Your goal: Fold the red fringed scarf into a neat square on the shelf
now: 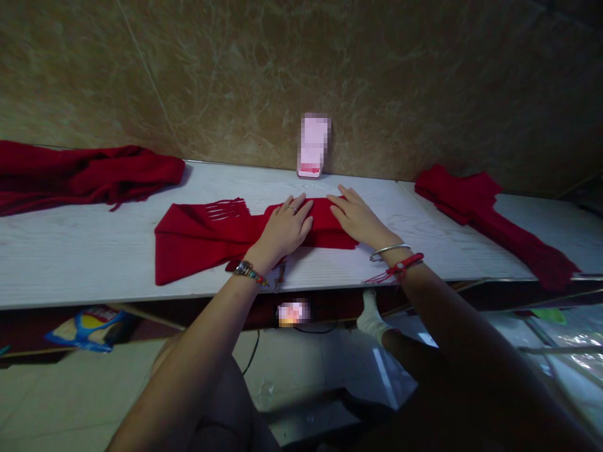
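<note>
A red scarf lies partly folded on the white board in front of me, its fringe spread at the upper left. My left hand rests flat on the middle of the scarf, fingers stretched out, a ring on one finger. Toward the scarf's right end, my right hand lies with spread fingers pressing the folded layers. Neither hand grips the cloth. Bracelets circle both wrists.
A bunched red scarf lies at the far left, another red scarf at the right. A phone leans on the marbled wall. Below the white board are a blue packet and a black cable.
</note>
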`<state>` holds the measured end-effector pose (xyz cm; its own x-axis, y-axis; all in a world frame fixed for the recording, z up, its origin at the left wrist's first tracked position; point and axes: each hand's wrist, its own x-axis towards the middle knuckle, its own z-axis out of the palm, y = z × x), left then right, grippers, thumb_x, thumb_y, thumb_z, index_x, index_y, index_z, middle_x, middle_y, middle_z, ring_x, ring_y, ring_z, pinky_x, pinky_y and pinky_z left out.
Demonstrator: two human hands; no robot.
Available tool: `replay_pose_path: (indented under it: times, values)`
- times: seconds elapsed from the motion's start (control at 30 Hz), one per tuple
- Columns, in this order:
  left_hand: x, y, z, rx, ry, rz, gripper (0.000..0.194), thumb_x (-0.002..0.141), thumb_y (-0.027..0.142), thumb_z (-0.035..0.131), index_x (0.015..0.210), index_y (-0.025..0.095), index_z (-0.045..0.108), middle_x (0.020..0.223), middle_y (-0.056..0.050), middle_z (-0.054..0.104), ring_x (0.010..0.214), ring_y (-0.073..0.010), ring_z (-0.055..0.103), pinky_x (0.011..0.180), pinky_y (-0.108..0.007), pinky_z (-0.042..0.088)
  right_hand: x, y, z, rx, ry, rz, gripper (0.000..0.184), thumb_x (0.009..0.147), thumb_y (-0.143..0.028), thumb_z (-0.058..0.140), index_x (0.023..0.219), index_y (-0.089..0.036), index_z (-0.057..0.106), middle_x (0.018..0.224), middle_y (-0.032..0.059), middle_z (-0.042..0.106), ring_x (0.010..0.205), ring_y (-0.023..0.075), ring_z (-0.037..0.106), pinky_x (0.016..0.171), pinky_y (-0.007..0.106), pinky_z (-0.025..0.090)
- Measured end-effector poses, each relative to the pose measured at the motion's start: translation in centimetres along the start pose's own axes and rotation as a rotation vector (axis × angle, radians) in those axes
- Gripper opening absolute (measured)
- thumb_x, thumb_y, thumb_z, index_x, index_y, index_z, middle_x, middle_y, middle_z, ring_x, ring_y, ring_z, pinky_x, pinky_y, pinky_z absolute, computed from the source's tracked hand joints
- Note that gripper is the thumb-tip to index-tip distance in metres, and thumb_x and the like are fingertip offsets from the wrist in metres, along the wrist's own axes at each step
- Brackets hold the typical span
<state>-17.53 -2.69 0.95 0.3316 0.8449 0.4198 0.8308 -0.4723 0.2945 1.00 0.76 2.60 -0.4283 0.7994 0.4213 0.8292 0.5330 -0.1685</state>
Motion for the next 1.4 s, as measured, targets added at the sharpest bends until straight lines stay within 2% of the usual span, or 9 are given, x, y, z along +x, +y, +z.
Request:
replay_pose_path:
  times: [0.1,0.27,0.43,0.53,0.8,1.07,1.2,1.27,1.4]
  values:
    - [-0.6,-0.7,0.9,-0.041,-0.081,-0.056,0.05,0.094,0.033,0.031,0.139,0.011,0.037,0.148,-0.017,0.031,0.135,-0.0326,0.029,0.106,-0.05,0.031,-1.0,1.6,1.2,0.047,-0.033,0.036,0.043,0.091,-0.027,0.035,0.13,-0.022,0.053,0.141,0.0097,0.046,0.133,0.0253,0.036,0.109,0.052,0.031]
    - [-1.3,-1.0,0.7,-0.054,-0.062,-0.063,0.054,0.095,0.042,0.03,0.141,0.014,0.033,0.15,-0.017,0.026,0.136,-0.0339,0.027,0.105,-0.052,0.032,-2.3,4.4,1.2,0.123,0.015,0.122,0.046,0.088,-0.025,0.037,0.132,-0.023,0.051,0.138,0.008,0.05,0.13,0.0252,0.041,0.108,0.052,0.033]
    - [-1.1,-1.1,0.3,-0.072,-0.052,-0.028,0.063,0.091,0.052,0.036,0.141,0.014,0.031,0.151,-0.019,0.024,0.137,-0.0344,0.024,0.106,-0.052,0.029,-0.7,3.3,0.1,0.09,0.157,0.117,0.048,0.086,-0.022,0.04,0.132,-0.017,0.05,0.137,0.0112,0.05,0.13,0.0262,0.041,0.109,0.05,0.032]
    - [-1.0,-1.3,0.1,-0.077,-0.085,-0.012,0.069,0.089,0.054,0.041,0.142,0.011,0.03,0.151,-0.022,0.021,0.137,-0.0345,0.023,0.108,-0.049,0.028,0.0,2.2,0.3,0.117,0.155,0.152,0.047,0.085,-0.024,0.042,0.13,-0.014,0.051,0.132,0.0132,0.055,0.125,0.0266,0.047,0.107,0.049,0.034]
    - [-1.2,-0.3,0.2,-0.057,-0.067,0.022,0.065,0.089,0.052,0.041,0.14,0.012,0.033,0.149,-0.021,0.026,0.134,-0.0338,0.031,0.105,-0.048,0.032,-2.0,3.3,2.0,0.271,0.22,0.264,0.046,0.083,-0.019,0.042,0.127,-0.019,0.053,0.126,0.0089,0.061,0.113,0.0228,0.058,0.097,0.043,0.046]
    - [-0.8,3.7,1.3,0.012,-0.178,0.071,0.071,0.089,0.054,0.041,0.143,0.011,0.027,0.151,-0.024,0.019,0.135,-0.0333,0.03,0.107,-0.047,0.029,-2.8,6.2,-1.2,0.038,0.11,0.271,0.046,0.08,-0.014,0.04,0.121,-0.018,0.06,0.125,0.0088,0.061,0.119,0.0252,0.053,0.104,0.049,0.039]
    - [-0.6,4.1,1.3,0.027,-0.218,0.096,0.069,0.092,0.05,0.039,0.145,0.012,0.02,0.152,-0.021,0.015,0.138,-0.0295,0.023,0.109,-0.045,0.026,-2.5,4.9,-3.2,-0.1,0.186,0.218,0.044,0.084,-0.017,0.039,0.122,-0.016,0.06,0.137,0.0108,0.05,0.127,0.0274,0.045,0.107,0.049,0.034]
    - [-0.6,4.0,1.4,0.027,-0.225,0.083,0.07,0.092,0.049,0.04,0.146,0.01,0.017,0.153,-0.02,0.014,0.139,-0.0287,0.02,0.11,-0.044,0.024,-2.3,3.2,-3.5,-0.122,0.125,0.132,0.044,0.088,-0.022,0.035,0.126,-0.016,0.057,0.141,0.0109,0.046,0.13,0.0267,0.041,0.108,0.048,0.033]
    - [-0.6,3.6,1.5,0.028,-0.247,0.049,0.071,0.092,0.046,0.04,0.146,0.009,0.013,0.154,-0.018,0.012,0.14,-0.0258,0.018,0.111,-0.043,0.023,-2.5,1.0,-2.6,-0.161,-0.158,0.085,0.048,0.092,-0.031,0.029,0.133,-0.016,0.048,0.14,0.0131,0.047,0.131,0.0294,0.039,0.105,0.053,0.033]
